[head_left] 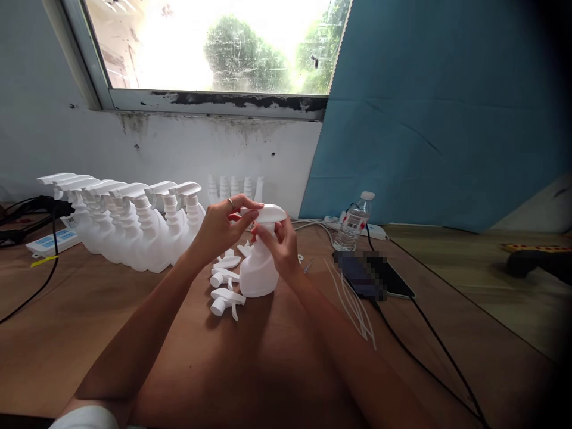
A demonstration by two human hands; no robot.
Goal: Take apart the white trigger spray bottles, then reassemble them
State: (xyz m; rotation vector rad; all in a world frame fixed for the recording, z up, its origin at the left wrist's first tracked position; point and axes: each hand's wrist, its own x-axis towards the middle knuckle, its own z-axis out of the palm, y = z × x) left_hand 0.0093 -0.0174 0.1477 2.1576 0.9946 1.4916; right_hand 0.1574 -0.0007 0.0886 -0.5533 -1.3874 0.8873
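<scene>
A white spray bottle (259,273) stands upright on the brown table in front of me, with a white trigger sprayer head (270,213) on its neck. My left hand (227,221) pinches the sprayer head from the left with thumb and fingers. From the right, my right hand (280,243) closes around the bottle's neck just under the head, hiding the joint between them. Several loose trigger sprayer heads (227,296) lie on the table just left of the bottle.
Rows of white bottles with sprayers (147,232) stand at left; bottles without heads (235,187) stand by the wall. A clear water bottle (355,223), a phone (391,277), white tubes (351,298) and black cables lie at right. A power strip (53,240) lies far left.
</scene>
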